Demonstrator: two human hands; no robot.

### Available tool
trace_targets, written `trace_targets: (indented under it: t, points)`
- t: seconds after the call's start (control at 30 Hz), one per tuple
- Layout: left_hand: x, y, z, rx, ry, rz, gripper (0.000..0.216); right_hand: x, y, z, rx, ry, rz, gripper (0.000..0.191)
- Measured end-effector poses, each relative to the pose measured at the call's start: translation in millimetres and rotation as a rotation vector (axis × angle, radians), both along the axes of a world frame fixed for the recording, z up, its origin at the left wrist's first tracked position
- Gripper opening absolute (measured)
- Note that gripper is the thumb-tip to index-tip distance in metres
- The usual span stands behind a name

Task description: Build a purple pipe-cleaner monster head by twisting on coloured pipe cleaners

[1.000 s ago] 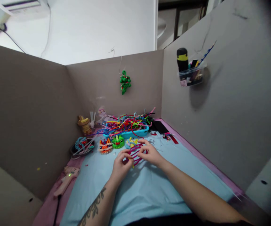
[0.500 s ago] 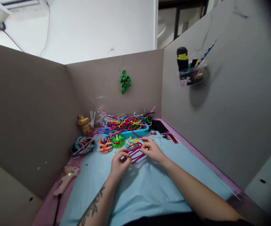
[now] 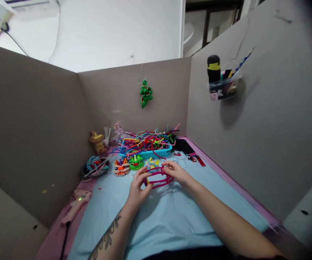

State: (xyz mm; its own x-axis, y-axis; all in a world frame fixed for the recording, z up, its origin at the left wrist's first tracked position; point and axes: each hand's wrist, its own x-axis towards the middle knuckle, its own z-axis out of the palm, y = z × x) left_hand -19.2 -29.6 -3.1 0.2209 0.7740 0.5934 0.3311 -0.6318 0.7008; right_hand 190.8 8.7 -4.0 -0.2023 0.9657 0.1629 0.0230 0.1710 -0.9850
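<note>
Between my hands is a magenta pipe-cleaner frame (image 3: 160, 182), a loose cage of several bent strands, with a bit of yellow at its left end. My left hand (image 3: 139, 188) is closed around that left end, thumb below and fingers above. The fingers of my right hand (image 3: 175, 172) pinch the upper right part. Just behind the frame lies a light blue and yellow pipe-cleaner piece (image 3: 152, 164). A green pipe-cleaner figure (image 3: 136, 163) with eyes and an orange, white and purple one (image 3: 121, 167) sit left of it.
A blue tray (image 3: 156, 154) heaped with coloured pipe cleaners stands at the back. To the left are a dark bowl (image 3: 102, 172) and a pink glue gun (image 3: 76, 209) with a green light. A phone-like black slab (image 3: 185, 146) lies right. Grey panels enclose the table.
The magenta frame has turned and opened into a rounder shape between my hands. My left fingers have spread wider around its end. The view has shifted slightly.
</note>
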Motion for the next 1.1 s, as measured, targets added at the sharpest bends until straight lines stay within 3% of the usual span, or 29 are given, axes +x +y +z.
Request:
trace_targets:
  t: [0.1,0.23,0.3,0.43,0.6,0.7,0.87,1.0,1.1]
  points:
    - [-0.6,-0.4,-0.3,0.103,0.05,0.009,0.047,-2.9,-1.1,-3.2,0.03,-0.045,-0.044,0.033]
    - [-0.4,-1.2,-4.1,0.22,0.116,0.086,0.062,-7.9,-12.5,1.9,0.422,-0.208,-0.244,0.022]
    - [0.5,-0.8,-8.0,0.244,0.151,0.127,0.067,-14.7,-23.0,6.5,0.551,-0.26,-0.184,0.013]
    - [4.6,-1.8,-13.0,0.313,0.206,0.169,0.07,-36.7,-40.5,9.3,0.44,-0.264,-0.001,0.012]
    - [8.1,-11.6,-6.5,0.312,0.219,0.051,0.07,-49.6,-39.2,2.2,0.106,-0.038,0.013,0.016]
    - [4.7,-12.4,-2.0,0.206,0.06,0.0,0.07,-42.1,-30.7,1.0,0.005,0.142,0.04,0.02]
    - [-3.8,5.9,-0.2,-0.204,-0.439,0.184,0.049,-27.3,-19.0,0.7,-0.171,0.392,0.007,0.025]
    - [-4.3,16.8,-1.2,-0.63,-0.705,0.033,0.043,-22.9,-17.4,-1.2,-0.298,0.592,0.109,0.025]
    - [-3.0,18.0,-1.9,-0.759,-0.872,-0.064,0.043,-21.8,-17.7,-3.1,-0.362,0.666,0.199,0.024]
